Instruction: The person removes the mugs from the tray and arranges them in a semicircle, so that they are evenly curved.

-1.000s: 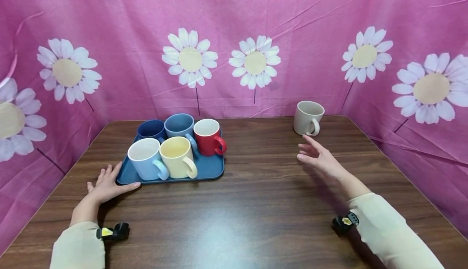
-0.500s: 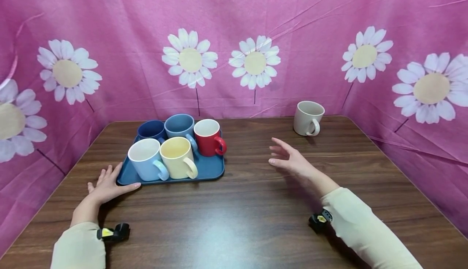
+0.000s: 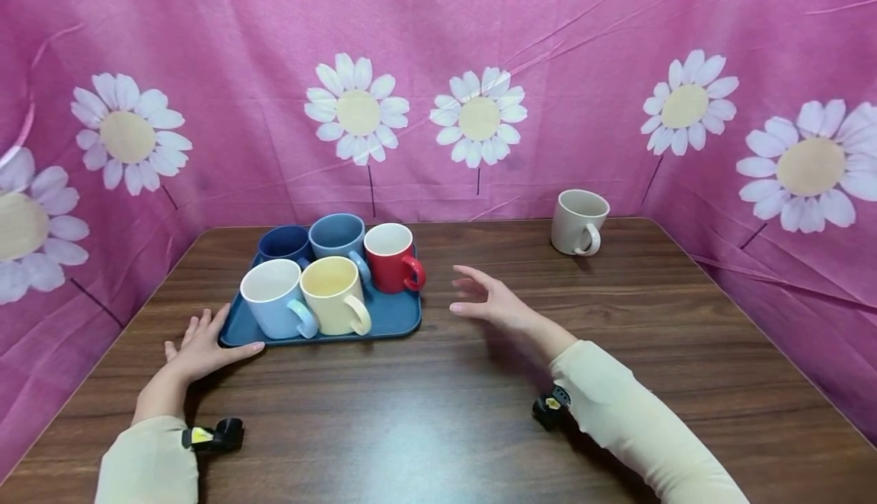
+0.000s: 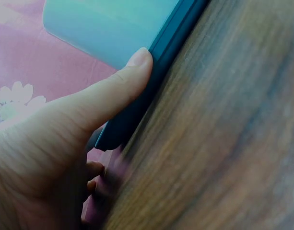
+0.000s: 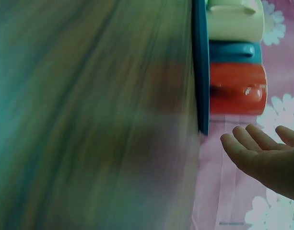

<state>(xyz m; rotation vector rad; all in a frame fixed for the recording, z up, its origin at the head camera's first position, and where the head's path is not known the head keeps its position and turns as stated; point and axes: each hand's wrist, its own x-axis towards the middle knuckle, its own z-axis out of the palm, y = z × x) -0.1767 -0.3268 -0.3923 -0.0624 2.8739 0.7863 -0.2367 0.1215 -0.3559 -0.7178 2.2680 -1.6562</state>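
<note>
- Left hand lies flat on the table, thumb pressed along the tray corner, seemingly bracing it.
- Tray sits left of centre, long axis running left to right, carrying five mugs, handles pointing right or toward the viewer.
- Right hand hovers empty, fingers spread, just right of the tray.
- A beige mug stands well apart, far right.

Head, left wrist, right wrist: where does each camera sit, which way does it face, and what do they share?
Head: looks forward and down over the table; shows both sleeves, left hand, right hand.
Left wrist: low by the table, faces the tray edge; thumb presses it.
Right wrist: rolled sideways, faces the tray's end and the red mug; open fingers show.
Shared: tray, wood tabletop, pink daisy cloth.
</note>
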